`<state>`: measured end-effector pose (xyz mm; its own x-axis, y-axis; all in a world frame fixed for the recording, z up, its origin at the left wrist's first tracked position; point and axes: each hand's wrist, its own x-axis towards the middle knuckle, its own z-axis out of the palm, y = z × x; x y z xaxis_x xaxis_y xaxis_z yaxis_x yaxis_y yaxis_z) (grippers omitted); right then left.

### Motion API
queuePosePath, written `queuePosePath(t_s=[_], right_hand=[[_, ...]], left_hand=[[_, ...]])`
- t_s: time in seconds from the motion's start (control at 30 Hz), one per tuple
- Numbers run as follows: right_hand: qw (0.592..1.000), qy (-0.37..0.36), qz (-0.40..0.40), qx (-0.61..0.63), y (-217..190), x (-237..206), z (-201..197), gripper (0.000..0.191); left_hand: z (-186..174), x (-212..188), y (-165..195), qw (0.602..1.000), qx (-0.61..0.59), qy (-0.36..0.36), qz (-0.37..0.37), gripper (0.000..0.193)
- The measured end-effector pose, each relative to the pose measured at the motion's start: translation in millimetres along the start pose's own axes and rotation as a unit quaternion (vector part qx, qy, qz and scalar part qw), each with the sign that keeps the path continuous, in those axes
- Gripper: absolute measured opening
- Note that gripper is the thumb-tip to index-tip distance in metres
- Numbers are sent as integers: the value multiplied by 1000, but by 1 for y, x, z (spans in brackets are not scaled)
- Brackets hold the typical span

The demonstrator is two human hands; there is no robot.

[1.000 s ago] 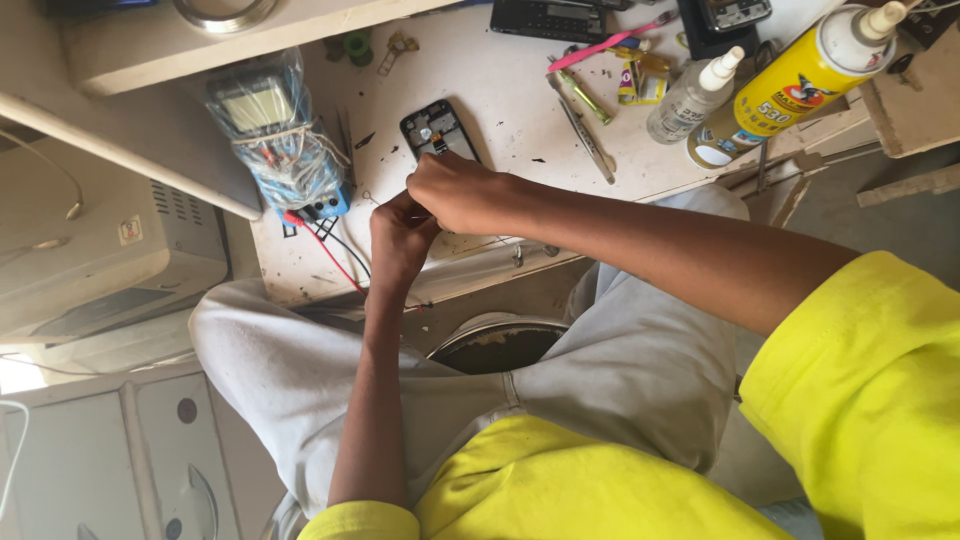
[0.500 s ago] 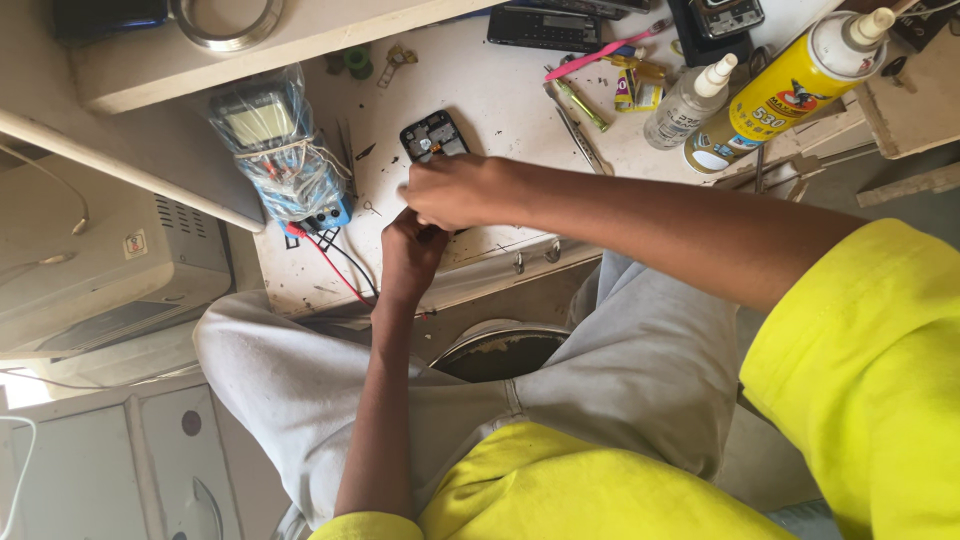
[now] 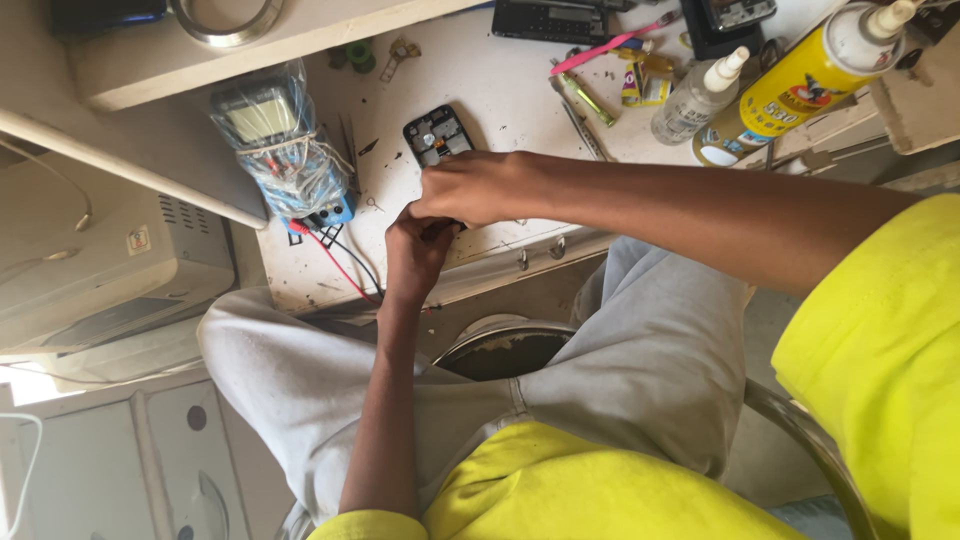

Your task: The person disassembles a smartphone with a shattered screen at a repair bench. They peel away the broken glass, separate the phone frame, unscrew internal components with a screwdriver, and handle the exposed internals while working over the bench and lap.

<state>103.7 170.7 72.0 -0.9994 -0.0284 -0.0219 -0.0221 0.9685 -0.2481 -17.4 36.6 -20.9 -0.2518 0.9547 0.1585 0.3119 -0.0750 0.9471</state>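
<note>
Item, centre of frame: my left hand (image 3: pixel 415 250) and right hand (image 3: pixel 470 188) meet at the near edge of the white workbench (image 3: pixel 500 100), fingers curled together. I cannot tell what they pinch; the gap between them is hidden.

Item, just above the right hand: an opened black phone (image 3: pixel 437 134), its inner parts showing, lying flat on the bench, its lower end covered by my knuckles.

Item, upper left: a multimeter (image 3: pixel 275 150) wrapped in clear plastic, red and black leads trailing down.

Item, upper right: a yellow spray can (image 3: pixel 800 85) beside a small clear bottle (image 3: pixel 697 97).
</note>
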Motion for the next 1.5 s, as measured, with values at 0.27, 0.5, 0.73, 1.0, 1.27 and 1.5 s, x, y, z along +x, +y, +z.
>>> queuePosePath(t_s=[0.27,0.5,0.73,1.0,1.27,1.5], right_hand=[[985,-23,126,111,0,2,-2,31],[978,69,152,121,-20,6,3,16],[957,42,252,133,-14,9,8,15],[968,22,231,94,-16,7,9,9],[935,-14,273,226,-16,-5,-22,25],[943,47,261,201,-12,-11,-11,24]], left_hand=[[-1,0,-2,1000,20,3,14,20],[0,0,0,999,11,21,39,19],[2,-1,3,997,70,23,18,14],[-3,-2,5,999,48,-4,4,18],[-3,-1,4,1000,27,-8,9,19],[-4,-1,1,1000,8,-10,-4,19]])
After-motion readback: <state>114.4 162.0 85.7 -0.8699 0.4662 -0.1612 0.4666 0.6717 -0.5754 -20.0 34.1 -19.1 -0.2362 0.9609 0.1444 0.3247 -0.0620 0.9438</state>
